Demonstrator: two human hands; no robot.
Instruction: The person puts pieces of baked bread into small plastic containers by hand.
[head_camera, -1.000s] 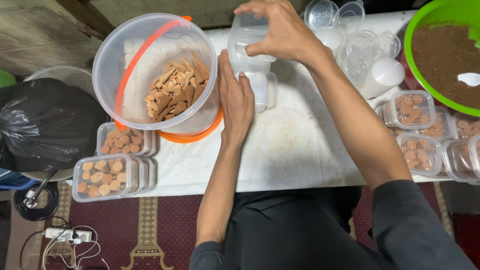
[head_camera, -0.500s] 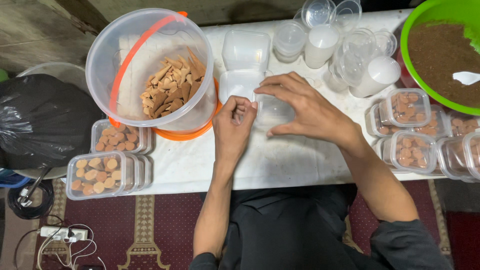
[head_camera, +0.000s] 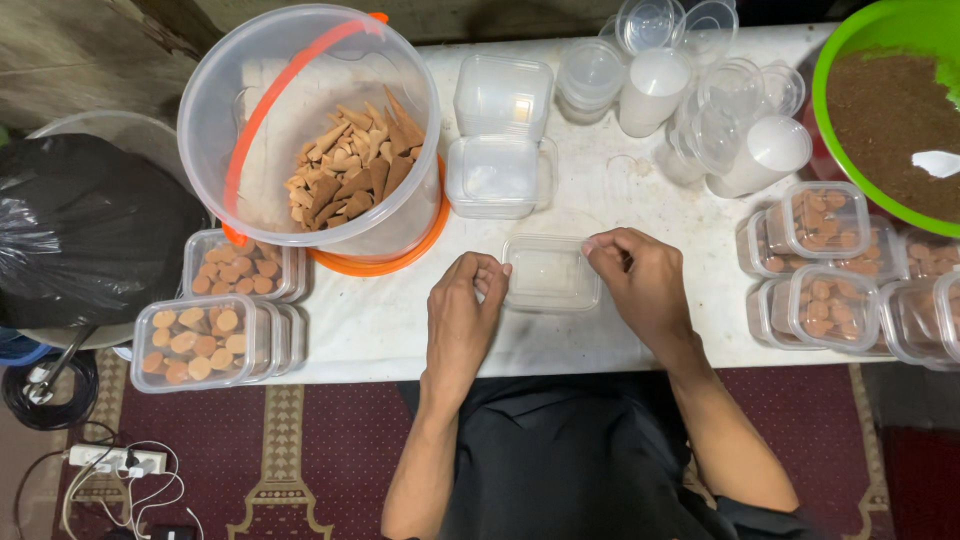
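A small empty clear rectangular container (head_camera: 552, 272) sits on the white table (head_camera: 380, 320), right in front of me. My left hand (head_camera: 465, 312) has its curled fingertips against the container's left edge. My right hand (head_camera: 640, 282) pinches its right rim near the far corner. Both hands flank it low over the table.
A big clear bucket (head_camera: 310, 120) with an orange handle holds brown cone pieces. Behind the hands are empty container stacks (head_camera: 500, 95), clear cups and lids (head_camera: 700, 110). A green bowl of brown powder (head_camera: 890, 110) is far right. Filled containers stand right (head_camera: 820, 220) and left (head_camera: 205, 340). A black bag (head_camera: 80, 230) lies left.
My right hand came down from the stacks at the back of the table. Both hands brought a clear container toward me and it now rests on the table between them.
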